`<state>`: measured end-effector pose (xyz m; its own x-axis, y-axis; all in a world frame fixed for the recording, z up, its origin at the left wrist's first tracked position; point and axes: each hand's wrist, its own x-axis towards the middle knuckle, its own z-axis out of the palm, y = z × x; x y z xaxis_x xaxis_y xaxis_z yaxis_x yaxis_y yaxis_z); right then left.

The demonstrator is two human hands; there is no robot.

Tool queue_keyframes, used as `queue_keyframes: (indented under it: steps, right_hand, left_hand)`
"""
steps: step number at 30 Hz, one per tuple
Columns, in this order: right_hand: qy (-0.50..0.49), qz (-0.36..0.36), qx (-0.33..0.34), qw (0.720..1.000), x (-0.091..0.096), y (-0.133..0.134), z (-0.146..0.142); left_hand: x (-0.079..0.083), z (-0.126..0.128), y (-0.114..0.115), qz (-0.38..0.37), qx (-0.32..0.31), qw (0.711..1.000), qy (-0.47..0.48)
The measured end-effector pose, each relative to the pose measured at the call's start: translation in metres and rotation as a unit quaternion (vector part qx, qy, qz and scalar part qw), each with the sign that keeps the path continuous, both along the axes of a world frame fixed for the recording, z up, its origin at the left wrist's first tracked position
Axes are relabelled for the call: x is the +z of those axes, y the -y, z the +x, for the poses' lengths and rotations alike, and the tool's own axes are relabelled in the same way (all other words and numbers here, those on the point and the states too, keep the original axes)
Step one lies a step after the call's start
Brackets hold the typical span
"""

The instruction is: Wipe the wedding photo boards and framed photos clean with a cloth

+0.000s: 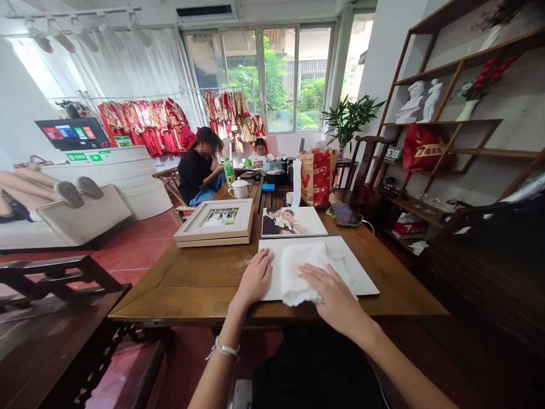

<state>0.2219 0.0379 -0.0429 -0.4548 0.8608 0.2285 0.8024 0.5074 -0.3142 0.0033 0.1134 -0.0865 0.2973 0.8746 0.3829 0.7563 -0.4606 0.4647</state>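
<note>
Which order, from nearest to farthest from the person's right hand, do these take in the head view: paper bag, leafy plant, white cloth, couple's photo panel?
1. White cloth: directly under the right hand.
2. Couple's photo panel: ahead, to the left.
3. Paper bag: straight ahead, beyond the panel.
4. Leafy plant: farthest, behind the bag and to its right.

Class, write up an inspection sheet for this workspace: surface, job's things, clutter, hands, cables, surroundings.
Surface: brown wooden table.
Job's things: folded white cloth on a flat white rectangular panel.
Clutter: pale wooden picture frame, rectangular couple photo, red-and-tan paper bag, white lidded cup.
Hands: left hand resting on the panel's left edge; right hand spread on the cloth.
Cables: thin white cable near the table's right edge.
Surroundings: two seated people, red-and-gold garments on racks, brown wooden shelves.
</note>
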Motion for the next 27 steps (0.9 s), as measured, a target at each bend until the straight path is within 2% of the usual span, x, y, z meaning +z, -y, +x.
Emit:
queue_keyframes:
  steps: [4,9,12,14,17,23,27]
  right_hand:
    - [0.021,-0.023,-0.083,0.996,0.009,-0.034,0.002]
    - [0.028,-0.033,-0.062,0.997,0.029,-0.072,-0.038]
    - [0.033,-0.038,-0.047,0.998,0.036,-0.077,-0.059]
    - [0.037,-0.038,-0.051,0.997,0.038,-0.075,-0.062]
    - [0.044,-0.037,-0.077,0.995,0.036,-0.072,-0.05]
    - [0.052,-0.039,-0.125,0.99,0.029,-0.08,-0.003]
    - [0.058,-0.031,-0.089,0.994,0.021,-0.083,0.004]
  left_hand:
    - [0.002,0.0,0.001,-0.006,0.003,1.0,-0.011]
    - [0.006,0.002,0.003,0.014,-0.006,1.0,-0.007]
    - [0.006,0.002,0.002,0.019,-0.008,1.0,0.0]
    - [0.006,0.002,0.002,0.02,-0.01,1.0,0.005]
    - [0.007,0.002,0.003,0.012,-0.013,1.0,0.0]
    - [0.007,0.002,0.004,-0.026,0.0,1.0,-0.01]
    - [0.004,0.001,0.002,-0.015,0.002,1.0,0.0]
